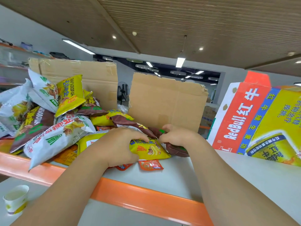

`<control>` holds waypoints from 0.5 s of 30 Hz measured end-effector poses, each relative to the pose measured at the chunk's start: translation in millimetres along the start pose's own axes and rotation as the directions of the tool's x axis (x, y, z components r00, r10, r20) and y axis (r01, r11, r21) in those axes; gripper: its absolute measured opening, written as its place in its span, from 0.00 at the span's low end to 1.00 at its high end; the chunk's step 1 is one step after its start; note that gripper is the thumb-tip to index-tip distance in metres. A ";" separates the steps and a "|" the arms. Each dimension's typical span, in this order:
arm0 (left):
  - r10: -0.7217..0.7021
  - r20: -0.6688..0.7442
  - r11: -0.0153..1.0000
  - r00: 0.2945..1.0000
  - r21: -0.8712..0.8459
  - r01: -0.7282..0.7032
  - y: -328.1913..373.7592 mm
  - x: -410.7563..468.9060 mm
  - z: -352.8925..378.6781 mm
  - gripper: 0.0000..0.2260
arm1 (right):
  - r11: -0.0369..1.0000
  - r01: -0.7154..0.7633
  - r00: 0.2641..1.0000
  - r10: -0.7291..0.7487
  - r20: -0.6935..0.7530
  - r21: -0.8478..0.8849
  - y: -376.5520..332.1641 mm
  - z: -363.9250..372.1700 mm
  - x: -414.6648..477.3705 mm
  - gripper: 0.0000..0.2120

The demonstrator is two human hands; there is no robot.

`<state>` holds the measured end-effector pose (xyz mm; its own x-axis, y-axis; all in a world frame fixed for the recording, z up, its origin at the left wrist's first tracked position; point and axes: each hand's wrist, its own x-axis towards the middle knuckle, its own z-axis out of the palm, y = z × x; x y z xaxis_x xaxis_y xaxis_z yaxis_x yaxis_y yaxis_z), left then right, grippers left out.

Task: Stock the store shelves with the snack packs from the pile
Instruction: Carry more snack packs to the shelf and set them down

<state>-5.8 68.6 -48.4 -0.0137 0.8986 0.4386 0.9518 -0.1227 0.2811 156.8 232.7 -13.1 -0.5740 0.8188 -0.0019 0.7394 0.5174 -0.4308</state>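
At the right edge of the pile (pixel 48 115) on the white shelf (pixel 179 173), the left hand (pixel 117 144) curls its fingers over a yellow snack pack (pixel 149 150) and the right hand (pixel 177 136) pinches a brown pack (pixel 177 152) touching it (Red Bull carton (pixel 254 121) further right)

Roughly a dozen snack packs (pixel 53 137), two hands (pixel 117 144) (pixel 177 136), two cardboard sheets (pixel 84 74) (pixel 164 101), one carton (pixel 244 115), one paper cup (pixel 15 199).

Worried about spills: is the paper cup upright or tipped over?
Upright: the paper cup stands on its base, its open mouth facing up.
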 end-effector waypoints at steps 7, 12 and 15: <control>0.035 0.073 0.948 0.997 -0.317 -0.010 1.8 -2.5 -2.5 0.26 | 0.990 0.131 0.991 -0.130 -0.026 0.060 11.6 -18.1 -6.3 0.34; 0.058 0.070 0.948 0.996 -0.316 -0.033 0.4 -1.3 0.9 0.25 | 0.978 0.199 0.973 -0.190 0.134 -0.059 18.8 -52.7 -34.3 0.31; 0.068 0.075 0.951 0.995 -0.307 -0.041 -3.2 -2.4 -0.2 0.25 | 0.944 0.145 0.964 -0.067 0.258 -0.297 29.0 -47.2 -55.1 0.33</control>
<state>-8.9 66.7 -50.2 0.0737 0.9173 0.3912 0.8115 -0.2832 0.5111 226.5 214.3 17.1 -0.6937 0.6903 -0.2056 0.7189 0.6812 -0.1385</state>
